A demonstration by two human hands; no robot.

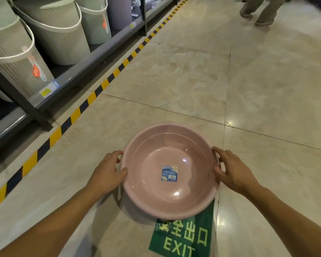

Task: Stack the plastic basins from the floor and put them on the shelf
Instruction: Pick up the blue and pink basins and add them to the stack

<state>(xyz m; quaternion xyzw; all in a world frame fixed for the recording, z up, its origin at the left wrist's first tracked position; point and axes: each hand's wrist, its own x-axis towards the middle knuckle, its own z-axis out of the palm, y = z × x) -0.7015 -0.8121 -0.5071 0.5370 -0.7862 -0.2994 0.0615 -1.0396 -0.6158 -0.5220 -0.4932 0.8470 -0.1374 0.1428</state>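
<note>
On a glossy marble-tile shop floor (pixel 193 75) edged by yellow-black hazard tape (pixel 107 80), ribbed buckets (pixel 50 34) fill the shelf (pixel 78 71) at ten o'clock, while the pink basin (pixel 170 171), over a green EXIT sticker (pixel 182 240), sits at six o'clock, left hand (pixel 107 173) and right hand (pixel 232 171) each with grip pinching its rim.

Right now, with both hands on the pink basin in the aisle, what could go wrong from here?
1. Each hand, left and right, takes only the thin rim of the pink basin; the grip could slip on the smooth plastic.
2. The shelf at left looks packed with ribbed buckets, so a swing could knock them.
3. A passer-by's legs share the aisle ahead; a collision is possible.
</note>
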